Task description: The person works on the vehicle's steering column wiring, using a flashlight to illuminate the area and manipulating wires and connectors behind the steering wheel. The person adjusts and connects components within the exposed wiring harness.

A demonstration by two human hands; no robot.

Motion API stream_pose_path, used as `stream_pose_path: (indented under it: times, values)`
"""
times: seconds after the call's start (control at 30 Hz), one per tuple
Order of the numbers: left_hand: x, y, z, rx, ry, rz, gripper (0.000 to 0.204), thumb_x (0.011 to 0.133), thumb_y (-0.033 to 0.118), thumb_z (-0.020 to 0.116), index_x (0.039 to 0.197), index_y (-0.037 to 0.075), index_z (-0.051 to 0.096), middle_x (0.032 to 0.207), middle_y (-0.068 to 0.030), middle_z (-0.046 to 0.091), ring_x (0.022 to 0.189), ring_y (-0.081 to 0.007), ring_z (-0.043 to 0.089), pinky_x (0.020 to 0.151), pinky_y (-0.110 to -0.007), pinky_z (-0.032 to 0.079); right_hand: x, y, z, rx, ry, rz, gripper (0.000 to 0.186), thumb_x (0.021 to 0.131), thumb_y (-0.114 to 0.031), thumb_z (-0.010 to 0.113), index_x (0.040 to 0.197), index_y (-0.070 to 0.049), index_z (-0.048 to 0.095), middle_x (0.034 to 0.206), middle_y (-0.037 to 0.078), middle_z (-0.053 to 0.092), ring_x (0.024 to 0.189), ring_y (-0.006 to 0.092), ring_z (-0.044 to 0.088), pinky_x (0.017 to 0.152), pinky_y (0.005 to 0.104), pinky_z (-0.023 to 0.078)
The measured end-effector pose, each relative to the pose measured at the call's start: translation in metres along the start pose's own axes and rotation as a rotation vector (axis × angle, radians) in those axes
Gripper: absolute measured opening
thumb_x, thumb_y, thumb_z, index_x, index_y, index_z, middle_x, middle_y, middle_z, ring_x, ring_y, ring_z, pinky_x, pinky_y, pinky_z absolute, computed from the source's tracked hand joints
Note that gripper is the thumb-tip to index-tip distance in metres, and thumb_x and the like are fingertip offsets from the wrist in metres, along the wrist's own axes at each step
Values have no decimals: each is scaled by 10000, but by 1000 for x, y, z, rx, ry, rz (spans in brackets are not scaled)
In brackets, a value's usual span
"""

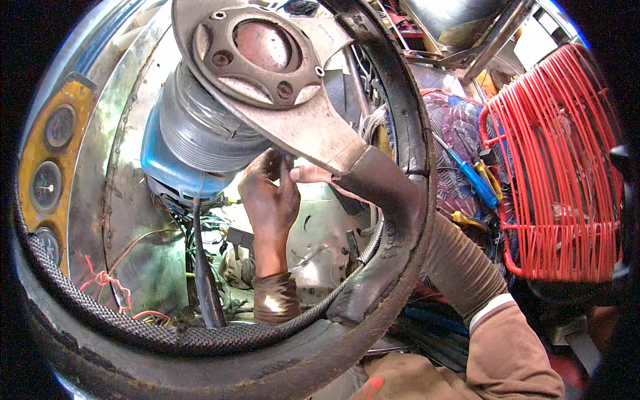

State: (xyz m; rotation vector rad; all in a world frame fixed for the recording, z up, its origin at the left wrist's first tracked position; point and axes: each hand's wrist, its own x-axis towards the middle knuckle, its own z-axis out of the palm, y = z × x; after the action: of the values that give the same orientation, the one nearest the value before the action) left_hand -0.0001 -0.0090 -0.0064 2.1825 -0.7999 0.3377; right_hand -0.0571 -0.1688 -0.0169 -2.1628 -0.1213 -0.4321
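Under the steering column, my left hand (270, 200) reaches up through the steering wheel (393, 327), its fingers bent and pinched together by the ribbed grey column cover (207, 120). My right hand (312, 175) comes from the right behind the wheel's metal spoke (300, 130), which hides most of it. One of its digits points at my left fingertips, and the two hands meet there. Something small and dark shows between them, too small to name. A thin pinkish wire (353, 195) runs off to the right of the hands. Beside the cover sits a blue plastic housing (155, 150).
A yellow gauge panel (57, 153) stands at left. Loose red wires (110, 280) and a dark pedal-like rod (205, 267) lie below. At right are a red corded seat back (560, 167), a blue-handled screwdriver (477, 181) and patterned cloth (447, 127).
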Motion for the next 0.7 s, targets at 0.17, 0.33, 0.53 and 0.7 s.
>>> stream_pose_path:
  times: [0.17, 0.33, 0.53, 0.7]
  values:
    - [-4, 8, -4, -33, 10, -127, 240, 931, 146, 649, 1028, -62, 720, 878, -222, 728, 815, -343, 720, 768, -404, 548, 17, 42, 25, -41, 106, -76, 406, 850, -336, 696, 1203, -137, 671, 1194, 129, 620, 1167, 340, 543, 1042, 435, 414]
    - [-3, 15, -2, -37, 151, -103, 275, 937, 188, 656, 863, -72, 707, 717, -189, 702, 663, -318, 697, 656, -411, 520, 14, 56, 39, -77, 183, -107, 409, 778, -381, 738, 1137, -186, 716, 1179, 112, 602, 1177, 352, 507, 1066, 452, 384]
    - [-3, 13, 5, -18, 240, -68, 268, 924, 196, 665, 858, -61, 704, 725, -188, 702, 667, -344, 693, 649, -416, 513, -7, 24, 22, -115, 49, -74, 384, 810, -383, 702, 1154, -213, 720, 1222, 119, 566, 1258, 329, 426, 1103, 453, 326]
    - [-3, 6, -1, -22, 152, -2, 239, 911, 192, 671, 898, -42, 715, 741, -181, 697, 705, -348, 697, 683, -400, 530, -5, -6, 9, -36, 49, -6, 413, 798, -377, 724, 1176, -210, 708, 1299, 98, 566, 1263, 314, 427, 1082, 426, 346]
